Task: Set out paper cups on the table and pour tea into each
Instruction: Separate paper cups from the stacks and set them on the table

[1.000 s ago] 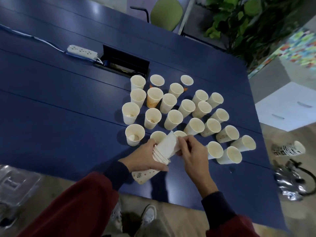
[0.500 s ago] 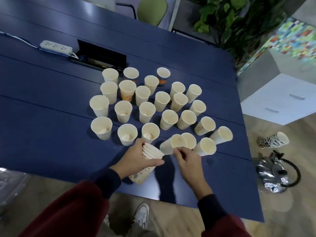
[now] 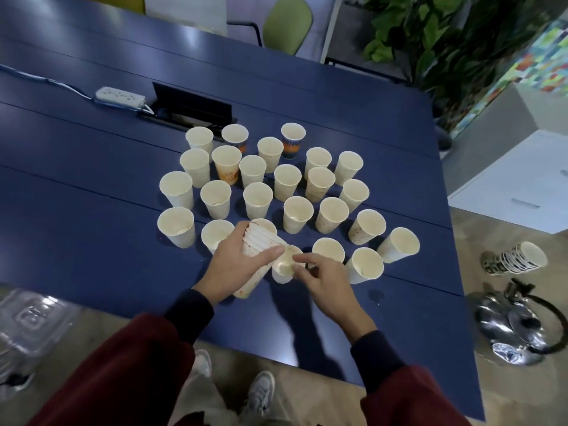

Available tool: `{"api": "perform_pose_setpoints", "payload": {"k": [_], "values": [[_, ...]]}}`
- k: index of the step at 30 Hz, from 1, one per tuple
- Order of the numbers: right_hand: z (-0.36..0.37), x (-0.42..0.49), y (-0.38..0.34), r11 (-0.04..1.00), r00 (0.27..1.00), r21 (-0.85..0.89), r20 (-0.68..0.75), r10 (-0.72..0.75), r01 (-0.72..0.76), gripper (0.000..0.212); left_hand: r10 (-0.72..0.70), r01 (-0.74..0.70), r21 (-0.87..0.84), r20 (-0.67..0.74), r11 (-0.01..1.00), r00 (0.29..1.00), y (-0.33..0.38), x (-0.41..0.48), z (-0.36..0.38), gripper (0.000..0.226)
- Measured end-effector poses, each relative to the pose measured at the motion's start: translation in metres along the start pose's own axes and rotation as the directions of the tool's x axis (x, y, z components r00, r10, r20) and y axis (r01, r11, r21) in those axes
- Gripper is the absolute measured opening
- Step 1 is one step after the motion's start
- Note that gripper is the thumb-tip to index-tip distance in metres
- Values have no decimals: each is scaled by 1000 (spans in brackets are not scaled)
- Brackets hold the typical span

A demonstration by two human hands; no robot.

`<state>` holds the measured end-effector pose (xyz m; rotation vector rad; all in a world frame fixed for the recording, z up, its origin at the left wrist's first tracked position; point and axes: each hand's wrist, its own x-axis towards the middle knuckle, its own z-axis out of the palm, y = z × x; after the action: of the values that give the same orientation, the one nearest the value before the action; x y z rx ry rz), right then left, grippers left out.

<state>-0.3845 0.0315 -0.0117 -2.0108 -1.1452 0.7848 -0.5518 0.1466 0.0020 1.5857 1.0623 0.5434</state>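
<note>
The person's left hand (image 3: pixel 238 265) curls its fingers and thumb around a tilted stack of nested cream paper cups (image 3: pixel 261 241). The thumb lies across the side just under the rims, and the mouths point away from the wrist. Right against that thumb tip, a single cream paper cup (image 3: pixel 284 264) stands on the dark blue table (image 3: pixel 92 241). The right hand (image 3: pixel 319 281) has its forefinger and thumb closed on this cup's near rim in a light pinch, with the other fingers loosely bent behind them. Beyond both sets of fingertips spreads a crowd of upright cream paper cups (image 3: pixel 258 198), a few with orange or blue print, standing close together. Two of them sit just to the right of the right hand's knuckles. Well off to the right of those fingers, on the floor, a shiny steel kettle (image 3: pixel 516 327) rests near a lying stack of printed cups (image 3: pixel 516 259).
</note>
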Motion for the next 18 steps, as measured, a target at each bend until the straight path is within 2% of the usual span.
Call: {"api": "perform_pose_setpoints", "payload": {"k": [4, 8, 11, 14, 18], "values": [[-22, 4, -17, 980, 980, 199, -200, 12, 28, 9, 26, -30, 59, 75, 998, 997, 15, 13, 11, 64], [-43, 8, -42, 935, 938, 332, -346, -6, 128, 7, 74, -97, 131, 170, 987, 983, 39, 37, 26, 59], [-55, 15, -50, 951, 938, 273, -345, -43, 144, 7, 132, -181, 173, 263, 968, 956, 56, 61, 39, 61], [-71, 21, -46, 980, 927, 170, -373, -31, 101, 10, 191, -262, 159, 359, 952, 914, 71, 84, 53, 53], [-100, 24, -38, 991, 926, 115, -378, -24, 72, 13, 242, -328, 130, 441, 936, 864, 92, 102, 79, 60]]}}
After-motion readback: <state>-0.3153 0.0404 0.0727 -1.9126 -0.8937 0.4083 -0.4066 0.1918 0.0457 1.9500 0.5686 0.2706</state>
